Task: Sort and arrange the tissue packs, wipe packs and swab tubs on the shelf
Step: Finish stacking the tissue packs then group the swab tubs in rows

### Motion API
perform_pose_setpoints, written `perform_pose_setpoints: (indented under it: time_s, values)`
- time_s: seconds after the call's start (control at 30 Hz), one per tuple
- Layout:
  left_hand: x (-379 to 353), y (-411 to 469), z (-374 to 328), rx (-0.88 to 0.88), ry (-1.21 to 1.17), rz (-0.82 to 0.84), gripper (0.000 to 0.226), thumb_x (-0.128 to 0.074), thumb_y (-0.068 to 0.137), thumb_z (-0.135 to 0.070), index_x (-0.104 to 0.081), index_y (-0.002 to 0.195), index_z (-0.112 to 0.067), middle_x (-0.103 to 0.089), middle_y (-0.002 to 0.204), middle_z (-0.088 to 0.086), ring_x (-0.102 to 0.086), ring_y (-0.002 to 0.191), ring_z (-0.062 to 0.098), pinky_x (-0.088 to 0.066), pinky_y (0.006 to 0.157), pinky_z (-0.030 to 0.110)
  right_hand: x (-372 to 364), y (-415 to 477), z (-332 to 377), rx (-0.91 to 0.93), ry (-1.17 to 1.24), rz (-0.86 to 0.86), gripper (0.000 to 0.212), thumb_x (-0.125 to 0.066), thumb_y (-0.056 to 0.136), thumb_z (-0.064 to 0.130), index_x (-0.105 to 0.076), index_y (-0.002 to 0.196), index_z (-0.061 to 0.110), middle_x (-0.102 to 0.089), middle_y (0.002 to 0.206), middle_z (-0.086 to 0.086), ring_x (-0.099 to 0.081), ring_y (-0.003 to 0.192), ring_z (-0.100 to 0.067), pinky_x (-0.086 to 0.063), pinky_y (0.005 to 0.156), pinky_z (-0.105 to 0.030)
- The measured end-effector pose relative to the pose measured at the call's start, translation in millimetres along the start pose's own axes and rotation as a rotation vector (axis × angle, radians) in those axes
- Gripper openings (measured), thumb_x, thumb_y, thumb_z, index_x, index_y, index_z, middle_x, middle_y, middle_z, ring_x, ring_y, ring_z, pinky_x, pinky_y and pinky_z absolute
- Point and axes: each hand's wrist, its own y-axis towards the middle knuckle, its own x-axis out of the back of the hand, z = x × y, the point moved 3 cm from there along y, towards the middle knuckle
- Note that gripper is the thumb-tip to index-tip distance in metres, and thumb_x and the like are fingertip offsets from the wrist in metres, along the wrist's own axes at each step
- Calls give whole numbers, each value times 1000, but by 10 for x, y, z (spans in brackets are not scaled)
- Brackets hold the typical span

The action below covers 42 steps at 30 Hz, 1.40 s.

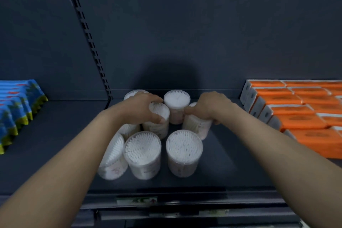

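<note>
Head view: I record the left grip [143, 110] and right grip [210, 106] each curled round one upright swab tub [160, 114] in the cluster on the shelf [231, 155]; I judge these tubs light, rigid and slick-walled, best clasped round the sides.

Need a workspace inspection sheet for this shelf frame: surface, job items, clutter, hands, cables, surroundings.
Surface: dark grey shelf.
Job's things: about eight swab tubs clustered mid-shelf; orange tissue packs in rows at right; blue packs fanned at left, probably wipes.
Clutter: nothing seen.
Hands: left hand grips the middle tub from above; right hand grips the right-side tub from above.
Cables: nothing seen.
Surroundings: slotted upright, grey back panel, price label on the front edge.
</note>
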Motion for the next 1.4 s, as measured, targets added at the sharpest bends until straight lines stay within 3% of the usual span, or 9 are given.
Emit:
perform_pose_setpoints:
  time_s: [0.13,0.37,0.5,0.73,0.87,1.03,1.17,1.3,1.4]
  values:
    - [-18,2,-23,51,99,-57,73,-68,75,-50,-44,136,-18,-43,141,2,-32,132,19,-31,107,35,-53,48,13,26,-42,-44,72,-41,82,73,-58,109,9,-61,109,-9,-58,98,-28,-41,68,-33]
    - [-49,-25,-78,136,102,-50,74,-69,75,-49,-40,139,-28,-36,144,7,-23,137,20,-27,109,34,43,-12,-91,162,26,22,57,-61,73,68,-42,67,15,-50,75,0,-52,79,-21,-38,59,-30]
    - [-80,-86,-75,194,65,-41,75,-71,71,-52,-40,137,-32,-31,139,7,-36,127,22,-34,104,32,9,-48,-39,237,40,27,49,-70,71,58,-40,67,20,-45,72,4,-52,77,-18,-35,52,-26]
    - [-104,-259,-44,188,3,-41,73,-65,69,-62,-42,134,-37,-40,134,0,-45,116,18,-39,97,32,4,-202,81,308,6,-103,50,-64,76,60,-54,90,13,-55,88,-1,-56,83,-21,-41,64,-31]
    - [60,-418,-98,75,-19,-173,45,-68,78,-43,-57,118,-24,-50,116,-8,-45,111,12,-37,81,20,135,-373,177,358,79,-139,42,-67,78,52,-52,84,13,-59,90,-2,-57,81,-21,-41,61,-32]
    - [26,-683,-158,43,33,-79,45,-65,74,-55,-58,106,-24,-57,103,-9,-54,90,8,-46,74,24,64,-728,337,323,22,83,43,-68,72,59,-54,75,18,-56,76,4,-51,67,-11,-38,53,-25]
    - [-111,-847,-145,3,283,-56,64,-60,67,-70,-58,108,-20,-55,106,0,-47,98,17,-45,83,35,-93,-947,444,243,-56,48,47,-65,71,64,-43,68,22,-47,73,6,-44,65,-10,-32,52,-26]
    - [-187,-951,-128,-17,470,-97,77,-51,68,-76,-53,123,-21,-47,126,7,-35,116,26,-34,95,38,-193,-1093,461,94,-93,-79,54,-60,76,65,-50,92,14,-43,91,0,-43,85,-18,-36,68,-30]
    - [-185,-992,-116,-23,491,-110,76,-48,70,-77,-53,119,-19,-51,122,8,-35,117,28,-33,97,40,-271,-1119,435,-43,-17,-48,55,-60,74,67,-47,73,13,-48,82,1,-48,82,-21,-37,60,-29]
